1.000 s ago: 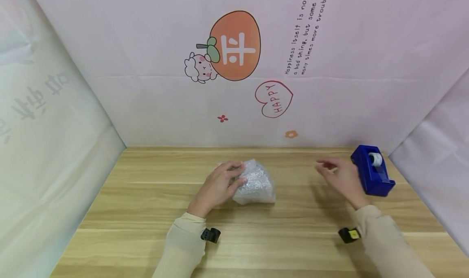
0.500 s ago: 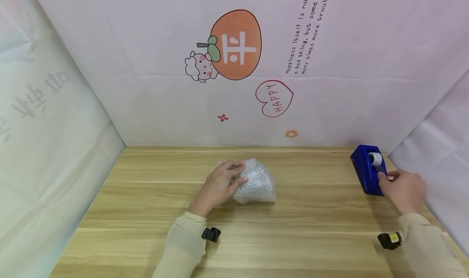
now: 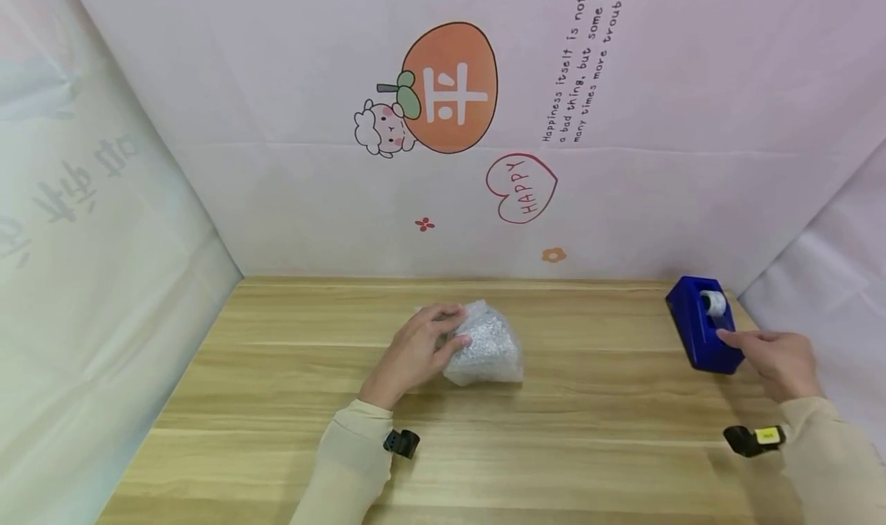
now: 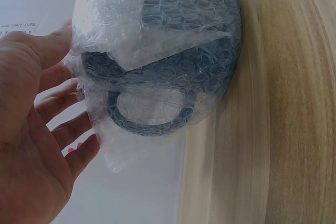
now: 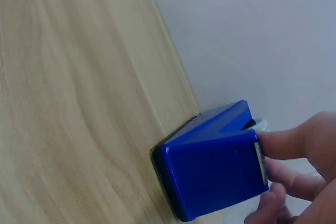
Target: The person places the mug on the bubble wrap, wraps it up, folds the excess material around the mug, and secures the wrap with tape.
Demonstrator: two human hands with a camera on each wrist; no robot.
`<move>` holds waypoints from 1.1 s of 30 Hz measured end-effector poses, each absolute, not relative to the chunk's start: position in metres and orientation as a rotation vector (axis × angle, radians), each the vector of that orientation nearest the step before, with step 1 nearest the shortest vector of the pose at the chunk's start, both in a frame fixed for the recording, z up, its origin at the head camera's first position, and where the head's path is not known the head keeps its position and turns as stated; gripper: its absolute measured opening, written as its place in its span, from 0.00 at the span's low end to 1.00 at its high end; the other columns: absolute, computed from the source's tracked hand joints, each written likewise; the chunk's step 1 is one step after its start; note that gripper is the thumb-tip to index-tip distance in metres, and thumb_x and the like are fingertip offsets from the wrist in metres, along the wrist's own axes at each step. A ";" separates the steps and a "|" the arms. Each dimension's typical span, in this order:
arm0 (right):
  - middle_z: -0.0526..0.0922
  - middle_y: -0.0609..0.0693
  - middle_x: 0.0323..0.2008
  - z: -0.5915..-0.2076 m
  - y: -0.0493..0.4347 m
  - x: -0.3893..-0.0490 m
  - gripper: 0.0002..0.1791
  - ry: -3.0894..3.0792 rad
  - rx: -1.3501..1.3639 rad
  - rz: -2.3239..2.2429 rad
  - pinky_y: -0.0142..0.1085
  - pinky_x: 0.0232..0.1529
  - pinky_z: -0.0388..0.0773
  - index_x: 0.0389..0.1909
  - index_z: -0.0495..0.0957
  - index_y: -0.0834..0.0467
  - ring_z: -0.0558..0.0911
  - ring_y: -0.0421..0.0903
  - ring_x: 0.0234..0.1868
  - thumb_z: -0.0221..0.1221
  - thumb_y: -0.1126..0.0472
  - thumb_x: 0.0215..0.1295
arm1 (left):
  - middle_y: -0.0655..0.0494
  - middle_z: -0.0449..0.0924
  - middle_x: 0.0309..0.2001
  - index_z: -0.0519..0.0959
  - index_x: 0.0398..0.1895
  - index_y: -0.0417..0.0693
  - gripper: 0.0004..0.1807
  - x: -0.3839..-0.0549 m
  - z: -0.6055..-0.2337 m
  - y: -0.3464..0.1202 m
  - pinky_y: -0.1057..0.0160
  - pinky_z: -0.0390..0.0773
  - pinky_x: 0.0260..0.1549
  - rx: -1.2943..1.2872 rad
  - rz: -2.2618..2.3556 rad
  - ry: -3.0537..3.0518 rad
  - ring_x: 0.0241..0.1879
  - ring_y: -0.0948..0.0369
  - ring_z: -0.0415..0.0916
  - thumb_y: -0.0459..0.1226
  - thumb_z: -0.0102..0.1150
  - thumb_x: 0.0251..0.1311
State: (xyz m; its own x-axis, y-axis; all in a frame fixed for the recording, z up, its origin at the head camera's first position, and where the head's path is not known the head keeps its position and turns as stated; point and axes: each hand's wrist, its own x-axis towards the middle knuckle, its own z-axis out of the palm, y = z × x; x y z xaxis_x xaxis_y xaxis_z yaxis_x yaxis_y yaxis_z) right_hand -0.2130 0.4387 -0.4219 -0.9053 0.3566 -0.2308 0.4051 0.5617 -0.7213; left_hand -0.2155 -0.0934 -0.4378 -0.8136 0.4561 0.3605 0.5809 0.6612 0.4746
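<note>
A dark mug (image 4: 210, 66) with a looped handle shows through the bubble wrap (image 3: 487, 348) around it, on the table. My left hand (image 3: 414, 348) holds the wrapped mug from its left side, thumb and fingers spread against the wrap. In the left wrist view, the fingertips are partly hidden behind the plastic. At the far right stands a blue tape dispenser (image 3: 699, 329) with a roll of clear tape (image 3: 715, 304). My right hand (image 3: 782, 360) is at its cutting edge (image 5: 261, 163), thumb and forefinger pinching the tape end there; the clear strip itself is hard to make out.
The wooden table (image 3: 588, 440) ends against a printed white backdrop (image 3: 311, 210) at the back. White cloth walls rise on the left and right, the right one close behind the dispenser.
My right hand has gone from left of the tape dispenser to its front right edge, and its fingers have closed in there. The left hand stays on the wrapped mug.
</note>
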 end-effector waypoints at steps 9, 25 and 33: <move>0.88 0.63 0.31 -0.423 0.423 -0.217 0.29 2.952 0.743 -1.152 0.29 0.30 0.73 0.45 0.83 0.75 0.86 0.43 0.23 0.58 0.47 0.71 | 0.50 0.74 0.67 0.75 0.66 0.42 0.26 -0.216 -0.438 -0.092 0.46 0.60 0.71 -0.850 -0.887 -2.650 0.67 0.52 0.68 0.46 0.60 0.71; 0.79 0.52 0.19 -0.412 0.420 -0.211 0.08 2.174 0.841 -2.214 0.38 0.31 0.86 0.29 0.75 0.66 0.82 0.43 0.22 0.56 0.70 0.69 | 0.51 0.75 0.66 0.76 0.66 0.41 0.26 -0.214 -0.439 -0.092 0.49 0.68 0.67 -0.842 -0.898 -2.626 0.66 0.53 0.70 0.46 0.61 0.71; 0.80 0.52 0.19 -0.417 0.421 -0.207 0.12 2.038 0.919 -2.276 0.38 0.32 0.86 0.25 0.77 0.62 0.86 0.47 0.22 0.54 0.69 0.71 | 0.48 0.76 0.65 0.76 0.65 0.39 0.26 -0.215 -0.441 -0.092 0.48 0.66 0.68 -0.848 -0.893 -2.610 0.65 0.53 0.72 0.45 0.62 0.70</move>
State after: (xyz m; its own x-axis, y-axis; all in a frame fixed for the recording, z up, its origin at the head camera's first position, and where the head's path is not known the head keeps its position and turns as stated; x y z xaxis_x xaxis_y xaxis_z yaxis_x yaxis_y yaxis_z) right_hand -0.2070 0.4211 -0.4171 -0.8329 0.4029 -0.3795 0.3330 -0.1831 -0.9250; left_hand -0.2154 -0.0917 -0.4411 -0.7977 0.4447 0.4072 0.6010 0.6416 0.4766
